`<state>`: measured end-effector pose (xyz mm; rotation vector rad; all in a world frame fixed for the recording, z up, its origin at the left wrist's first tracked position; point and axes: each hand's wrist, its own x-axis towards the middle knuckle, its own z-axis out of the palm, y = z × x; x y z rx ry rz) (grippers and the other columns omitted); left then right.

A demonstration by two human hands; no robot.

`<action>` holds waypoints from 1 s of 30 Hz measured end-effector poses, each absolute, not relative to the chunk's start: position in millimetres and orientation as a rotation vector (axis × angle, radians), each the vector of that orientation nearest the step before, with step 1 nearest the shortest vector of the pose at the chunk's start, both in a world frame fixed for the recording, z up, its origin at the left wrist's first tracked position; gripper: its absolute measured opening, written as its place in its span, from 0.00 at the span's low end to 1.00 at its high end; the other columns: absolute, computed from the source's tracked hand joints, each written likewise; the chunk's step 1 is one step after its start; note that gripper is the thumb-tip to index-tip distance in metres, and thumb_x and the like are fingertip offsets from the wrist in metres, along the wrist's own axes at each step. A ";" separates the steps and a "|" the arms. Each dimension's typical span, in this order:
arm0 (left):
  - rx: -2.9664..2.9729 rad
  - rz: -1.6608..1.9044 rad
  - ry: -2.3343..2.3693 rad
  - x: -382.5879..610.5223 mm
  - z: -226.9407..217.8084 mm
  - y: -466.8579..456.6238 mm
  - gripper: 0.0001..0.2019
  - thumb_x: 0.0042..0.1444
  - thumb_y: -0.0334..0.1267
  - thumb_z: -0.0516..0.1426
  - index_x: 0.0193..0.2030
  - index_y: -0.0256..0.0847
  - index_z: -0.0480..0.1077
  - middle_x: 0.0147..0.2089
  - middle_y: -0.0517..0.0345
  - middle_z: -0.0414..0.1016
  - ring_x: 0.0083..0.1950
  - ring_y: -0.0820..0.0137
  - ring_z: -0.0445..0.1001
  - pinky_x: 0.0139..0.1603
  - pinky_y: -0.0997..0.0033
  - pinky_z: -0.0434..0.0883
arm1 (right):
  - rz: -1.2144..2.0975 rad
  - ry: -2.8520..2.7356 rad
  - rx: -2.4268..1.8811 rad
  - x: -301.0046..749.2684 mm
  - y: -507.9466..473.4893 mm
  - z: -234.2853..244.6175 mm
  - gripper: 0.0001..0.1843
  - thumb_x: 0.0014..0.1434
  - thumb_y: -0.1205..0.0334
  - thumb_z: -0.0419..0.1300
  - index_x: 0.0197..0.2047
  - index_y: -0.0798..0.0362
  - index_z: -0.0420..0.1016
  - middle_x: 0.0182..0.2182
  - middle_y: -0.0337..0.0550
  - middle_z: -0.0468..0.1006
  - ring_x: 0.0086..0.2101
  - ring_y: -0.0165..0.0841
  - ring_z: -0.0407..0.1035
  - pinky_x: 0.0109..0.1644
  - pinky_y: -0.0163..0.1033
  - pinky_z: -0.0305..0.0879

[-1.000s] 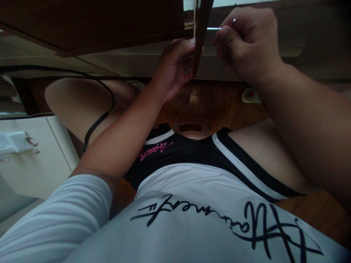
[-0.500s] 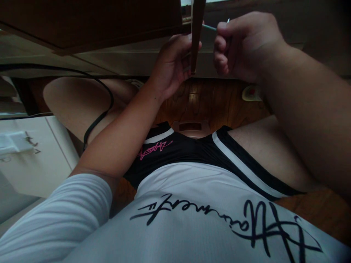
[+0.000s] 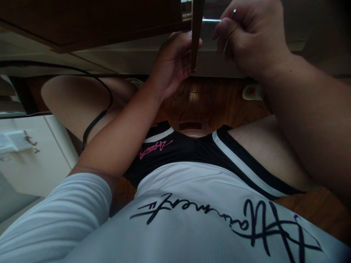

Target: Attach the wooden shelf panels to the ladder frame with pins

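My left hand (image 3: 171, 64) is raised at the top centre, fingers curled round the lower end of a narrow brown wooden strip (image 3: 196, 34) that stands upright and runs out of the top of the picture. My right hand (image 3: 251, 36) is just right of the strip, fingers pinched on a thin pale rod-like tool (image 3: 211, 20) whose tip points left at the strip. A short metal end sticks up from the right fist. Where the tool's tip meets the strip is hidden.
I am seated, with my knees apart over a wooden floor (image 3: 208, 98). A dark brown panel (image 3: 90, 22) hangs overhead at the upper left. A black cable (image 3: 108, 98) loops over my left thigh. White cabinets (image 3: 33, 157) stand at the left. A small pale object (image 3: 252, 91) lies on the floor.
My right hand rolled its wrist down and back up while pinching the tool, ending a little higher. The left hand and the strip stayed almost still.
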<state>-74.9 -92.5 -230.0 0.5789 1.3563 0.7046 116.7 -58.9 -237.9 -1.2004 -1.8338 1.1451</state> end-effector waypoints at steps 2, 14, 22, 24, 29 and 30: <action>0.598 0.726 1.328 -75.5 -232.6 -92.4 0.20 0.55 0.51 0.57 0.55 0.69 0.71 0.42 0.70 0.83 0.61 0.54 0.73 0.34 0.60 0.77 | 1.313 -1.687 -1.175 111.3 -58.9 -238.6 0.12 0.62 0.63 0.58 0.29 0.57 0.78 0.18 0.33 0.71 0.17 0.21 0.63 0.19 0.27 0.54; 0.510 0.658 1.254 -77.6 -235.7 -90.9 0.22 0.57 0.53 0.54 0.59 0.72 0.67 0.40 0.70 0.82 0.61 0.56 0.73 0.35 0.61 0.75 | 2.080 -0.859 -1.190 96.2 -65.2 -236.4 0.19 0.60 0.59 0.49 0.21 0.53 0.70 0.14 0.40 0.68 0.14 0.27 0.61 0.16 0.31 0.52; 0.655 0.822 1.030 -80.9 -237.8 -90.4 0.08 0.58 0.41 0.56 0.35 0.62 0.75 0.41 0.75 0.80 0.64 0.61 0.62 0.46 0.61 0.68 | 1.406 -1.609 -1.227 104.1 -62.6 -232.7 0.14 0.63 0.65 0.56 0.24 0.54 0.68 0.16 0.32 0.68 0.14 0.23 0.60 0.16 0.30 0.50; 0.649 0.822 1.011 -81.3 -237.5 -90.8 0.07 0.57 0.42 0.56 0.35 0.62 0.75 0.41 0.74 0.80 0.64 0.60 0.62 0.47 0.60 0.67 | 1.221 -1.790 -1.227 111.4 -60.9 -234.2 0.12 0.64 0.64 0.56 0.28 0.55 0.72 0.19 0.32 0.69 0.17 0.21 0.61 0.19 0.28 0.50; 0.705 0.840 0.994 -81.5 -239.5 -91.4 0.07 0.57 0.43 0.57 0.39 0.62 0.75 0.42 0.72 0.78 0.56 0.57 0.65 0.42 0.61 0.67 | 0.914 -2.053 -1.184 122.9 -54.5 -241.8 0.11 0.66 0.60 0.57 0.35 0.54 0.78 0.26 0.34 0.73 0.25 0.21 0.65 0.29 0.26 0.52; 0.710 0.842 0.991 -81.7 -240.1 -91.2 0.07 0.57 0.43 0.56 0.39 0.62 0.75 0.42 0.71 0.78 0.53 0.58 0.65 0.40 0.62 0.66 | 0.918 -2.037 -1.182 121.7 -54.1 -242.8 0.11 0.66 0.60 0.57 0.34 0.54 0.78 0.26 0.34 0.73 0.25 0.21 0.65 0.29 0.26 0.52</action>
